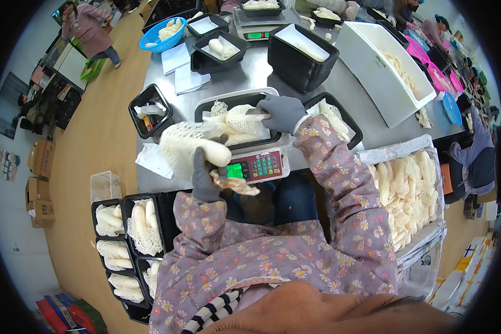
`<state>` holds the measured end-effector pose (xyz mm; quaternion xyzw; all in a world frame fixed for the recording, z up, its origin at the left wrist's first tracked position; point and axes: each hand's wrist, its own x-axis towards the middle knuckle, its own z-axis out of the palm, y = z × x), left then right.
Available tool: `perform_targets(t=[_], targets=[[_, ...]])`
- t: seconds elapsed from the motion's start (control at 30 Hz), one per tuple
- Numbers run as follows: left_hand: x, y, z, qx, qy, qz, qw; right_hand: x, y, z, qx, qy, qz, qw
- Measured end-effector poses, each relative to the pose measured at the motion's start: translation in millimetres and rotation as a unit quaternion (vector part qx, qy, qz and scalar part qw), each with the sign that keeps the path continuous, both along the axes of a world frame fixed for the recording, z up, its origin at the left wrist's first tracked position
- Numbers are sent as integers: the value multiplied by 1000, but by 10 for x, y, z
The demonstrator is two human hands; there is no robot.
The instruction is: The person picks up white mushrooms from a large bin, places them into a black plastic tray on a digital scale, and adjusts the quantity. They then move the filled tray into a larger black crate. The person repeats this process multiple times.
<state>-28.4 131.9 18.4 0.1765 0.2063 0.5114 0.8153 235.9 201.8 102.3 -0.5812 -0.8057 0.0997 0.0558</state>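
Observation:
My left hand [204, 179], in a grey glove, grips a bamboo mushroom [217, 153] with a wide lacy veil, left of the tray. A limp brown scrap [236, 185] hangs at the same hand; how it is held is hidden. My right hand [283, 112], gloved too, pinches the stem of another bamboo mushroom [240, 118] at the right side of a black plastic tray [200, 112]. More pale mushrooms lie in that tray on white paper. Beneath it is a digital scale [280, 163] with a lit green display and a keypad.
Left of the scale is a black bin [135, 106] with small items. Filled trays [144, 227] stand at lower left. A mushroom-filled crate [405, 196] is at right. Farther back are stacked black trays [302, 69], a white foam box [371, 75] and a blue basket [167, 46]. People are around.

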Motion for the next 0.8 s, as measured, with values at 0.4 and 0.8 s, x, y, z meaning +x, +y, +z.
perform_targets(t=[0.4,0.8], targets=[[62,-434,191,31,277,40,960,159,-213,96,58,63,-84,993],[1078,76,451,-4,190,-44,981,16,-511,93,-58,422,-49,903]])
